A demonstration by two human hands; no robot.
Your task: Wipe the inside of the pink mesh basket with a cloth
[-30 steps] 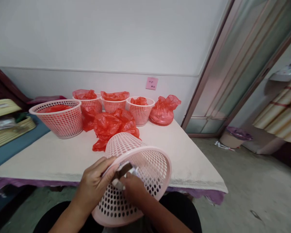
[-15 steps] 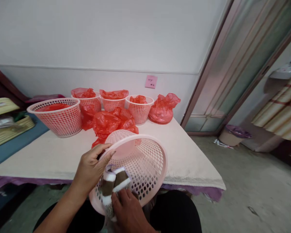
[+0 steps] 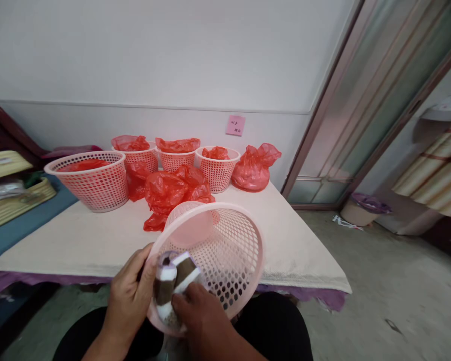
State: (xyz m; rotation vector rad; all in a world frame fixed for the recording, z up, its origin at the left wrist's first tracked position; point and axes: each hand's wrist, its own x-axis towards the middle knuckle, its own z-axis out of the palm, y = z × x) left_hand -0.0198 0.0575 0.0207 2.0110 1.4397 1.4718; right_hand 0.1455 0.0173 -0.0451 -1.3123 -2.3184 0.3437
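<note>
A pink perforated plastic basket [image 3: 233, 250] lies tilted over my lap, its wide mouth toward me. On its left rim my left hand [image 3: 130, 288] is closed, thumb over the edge. My right hand [image 3: 203, 311] reaches inside the mouth with bent fingers, gripping a folded cloth [image 3: 182, 273] with white and brown bands and a purple edge. The cloth lies against the left inner side of the basket. The right fingertips are partly hidden, and the basket's far end points toward the table.
On the cream-covered table [image 3: 293, 235] stand several pink baskets [image 3: 97, 185] with red plastic bags inside. A crumpled red bag [image 3: 173, 190] lies behind the held basket. A knotted red bag [image 3: 251, 173] sits at the back right. A waste bin [image 3: 361, 210] stands on the floor.
My left hand has slid down the basket's left rim. The basket has shifted slightly right and up, and my right hand has moved a little further in with the cloth.
</note>
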